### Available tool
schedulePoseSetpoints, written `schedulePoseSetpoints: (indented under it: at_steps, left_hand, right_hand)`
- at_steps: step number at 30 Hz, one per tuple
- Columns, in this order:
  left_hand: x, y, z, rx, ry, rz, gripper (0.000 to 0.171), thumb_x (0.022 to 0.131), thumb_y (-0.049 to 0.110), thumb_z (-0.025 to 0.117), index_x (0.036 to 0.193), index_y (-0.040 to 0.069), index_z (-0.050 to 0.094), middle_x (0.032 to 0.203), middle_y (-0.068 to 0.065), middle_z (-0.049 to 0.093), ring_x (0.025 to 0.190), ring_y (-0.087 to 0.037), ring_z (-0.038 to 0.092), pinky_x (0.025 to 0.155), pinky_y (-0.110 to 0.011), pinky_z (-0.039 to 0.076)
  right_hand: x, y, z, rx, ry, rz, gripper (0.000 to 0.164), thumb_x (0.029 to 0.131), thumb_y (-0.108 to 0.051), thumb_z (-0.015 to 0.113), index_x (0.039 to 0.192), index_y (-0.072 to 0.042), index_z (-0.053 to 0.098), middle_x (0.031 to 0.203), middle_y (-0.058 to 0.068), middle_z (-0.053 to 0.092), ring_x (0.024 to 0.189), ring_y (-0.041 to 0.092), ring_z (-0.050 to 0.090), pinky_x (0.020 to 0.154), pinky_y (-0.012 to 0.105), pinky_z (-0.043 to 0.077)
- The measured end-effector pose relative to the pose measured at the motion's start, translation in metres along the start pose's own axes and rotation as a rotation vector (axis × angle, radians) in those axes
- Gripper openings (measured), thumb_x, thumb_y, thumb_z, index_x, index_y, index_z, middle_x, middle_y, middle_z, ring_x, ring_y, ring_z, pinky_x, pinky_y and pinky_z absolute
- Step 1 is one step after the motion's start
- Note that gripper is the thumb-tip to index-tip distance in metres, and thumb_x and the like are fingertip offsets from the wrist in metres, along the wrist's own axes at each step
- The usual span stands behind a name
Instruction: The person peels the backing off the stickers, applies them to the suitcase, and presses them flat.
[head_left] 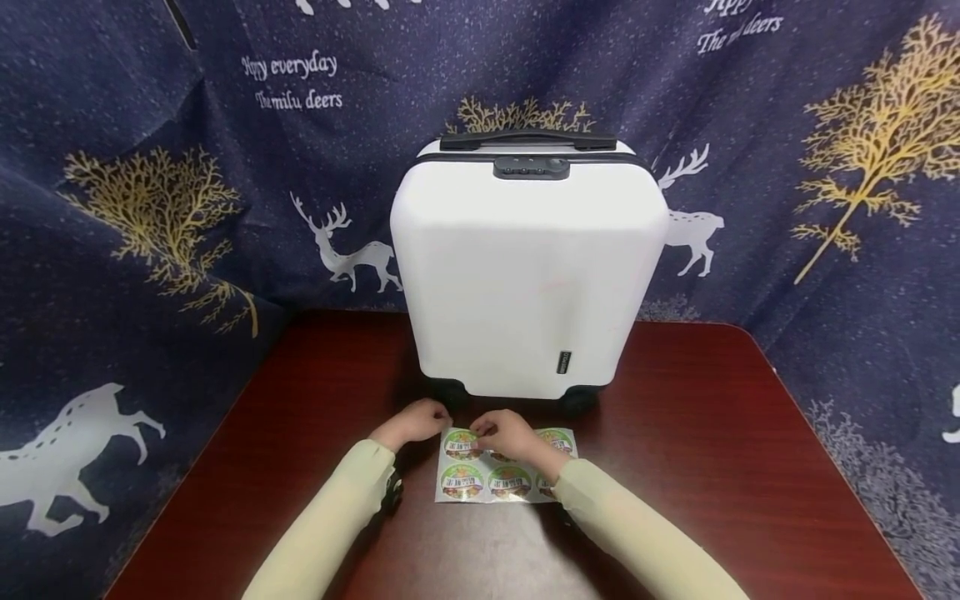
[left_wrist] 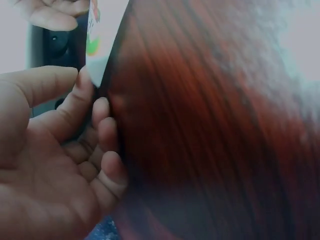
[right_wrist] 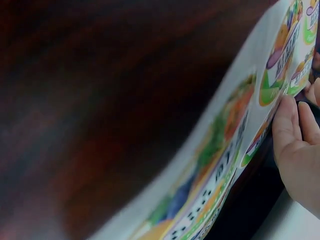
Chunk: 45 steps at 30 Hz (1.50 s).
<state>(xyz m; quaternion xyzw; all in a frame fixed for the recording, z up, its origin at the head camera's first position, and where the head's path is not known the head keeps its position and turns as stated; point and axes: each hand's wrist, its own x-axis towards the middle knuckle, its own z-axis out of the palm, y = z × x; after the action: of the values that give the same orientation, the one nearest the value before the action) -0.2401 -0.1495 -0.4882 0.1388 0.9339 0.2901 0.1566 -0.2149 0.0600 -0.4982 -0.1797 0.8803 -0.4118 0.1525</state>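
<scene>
A white sheet of round fruit-printed stickers (head_left: 510,482) lies on the table in the head view, its stickers in two rows. My left hand (head_left: 420,420) is at the sheet's far left corner. In the left wrist view the thumb and index finger of the left hand (left_wrist: 55,135) pinch that corner, and the other fingers curl loosely. My right hand (head_left: 513,435) reaches over the sheet and partly hides the upper stickers. Its fingertips are by the upper left sticker (head_left: 462,444). In the right wrist view the right hand's extended fingers (right_wrist: 286,122) are right at the sheet's edge.
Close behind both hands a white suitcase (head_left: 528,275) stands upright on dark wheels, with a black top handle (head_left: 528,141). The dark red wooden table (head_left: 697,467) extends to both sides. A blue deer-patterned cloth (head_left: 330,150) hangs behind it.
</scene>
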Motion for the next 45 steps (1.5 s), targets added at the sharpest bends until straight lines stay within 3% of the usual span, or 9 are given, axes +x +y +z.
schedulePoseSetpoints:
  at_steps: [4,11,16,21,27,31,35,45]
  left_hand:
    - [0.001,-0.002,-0.003,-0.182,-0.045,-0.066,0.024,0.098,0.016,0.059,0.092,-0.002,0.072,0.074,-0.004,0.063,0.068,-0.013,0.055,0.061,-0.024,0.046]
    - [0.002,-0.014,-0.002,-0.713,-0.174,-0.281,0.03,0.101,0.019,0.057,0.114,-0.008,0.066,0.081,-0.004,0.068,0.072,-0.009,0.066,0.073,-0.025,0.06]
    - [-0.001,-0.021,0.005,-0.907,-0.209,-0.349,0.024,0.101,0.013,0.06,0.111,-0.006,0.068,0.084,-0.004,0.075,0.079,-0.011,0.071,0.08,-0.027,0.062]
    - [-0.002,-0.025,0.01,-0.946,-0.227,-0.338,0.023,0.101,0.009,0.057,0.114,-0.006,0.069,0.084,-0.002,0.076,0.079,-0.009,0.072,0.079,-0.026,0.061]
    - [0.0,-0.025,0.01,-0.908,-0.237,-0.302,0.026,0.1,0.009,0.06,0.117,-0.008,0.068,0.087,-0.002,0.077,0.081,-0.01,0.072,0.081,-0.028,0.061]
    - [0.0,-0.025,0.011,-0.89,-0.234,-0.292,0.025,0.099,0.009,0.061,0.116,-0.008,0.068,0.085,-0.001,0.076,0.08,-0.01,0.072,0.081,-0.028,0.062]
    - [0.0,-0.026,0.013,-0.88,-0.237,-0.291,0.029,0.099,0.009,0.06,0.119,-0.01,0.067,0.085,0.0,0.075,0.08,-0.01,0.071,0.081,-0.027,0.061]
    - [0.0,-0.026,0.014,-0.901,-0.257,-0.282,0.033,0.101,0.009,0.057,0.126,-0.011,0.063,0.091,0.0,0.076,0.085,-0.01,0.071,0.086,-0.029,0.061]
  right_hand:
    - [0.002,0.0,0.001,0.012,0.008,0.009,0.027,0.089,-0.01,0.076,0.113,0.001,0.073,0.104,0.015,0.074,0.092,0.019,0.067,0.069,0.022,0.053]
    - [0.004,-0.002,0.001,-0.004,0.024,0.003,0.027,0.088,-0.011,0.076,0.112,0.001,0.073,0.104,0.015,0.074,0.096,0.022,0.068,0.078,0.028,0.055]
    - [0.004,-0.003,0.002,-0.019,0.03,-0.001,0.027,0.089,-0.013,0.076,0.112,0.001,0.074,0.105,0.015,0.075,0.098,0.023,0.069,0.085,0.033,0.056]
    - [0.004,-0.005,0.002,-0.006,0.031,0.01,0.026,0.089,-0.013,0.075,0.111,0.001,0.074,0.106,0.015,0.075,0.097,0.023,0.068,0.083,0.032,0.057]
    - [0.003,-0.008,0.003,0.05,0.047,-0.01,0.023,0.091,-0.011,0.074,0.111,0.0,0.073,0.108,0.016,0.073,0.094,0.021,0.066,0.072,0.028,0.058]
    - [0.005,-0.009,0.004,0.031,0.044,-0.033,0.022,0.094,-0.013,0.073,0.113,-0.003,0.073,0.118,0.017,0.07,0.106,0.028,0.065,0.088,0.041,0.058]
    - [0.008,-0.009,0.004,0.0,0.028,-0.053,0.022,0.095,-0.015,0.072,0.115,-0.006,0.073,0.125,0.017,0.07,0.123,0.035,0.062,0.105,0.053,0.05]
    - [0.015,-0.006,0.006,-0.016,0.018,-0.07,0.021,0.097,-0.011,0.069,0.116,-0.005,0.072,0.113,0.014,0.074,0.108,0.028,0.068,0.093,0.042,0.055]
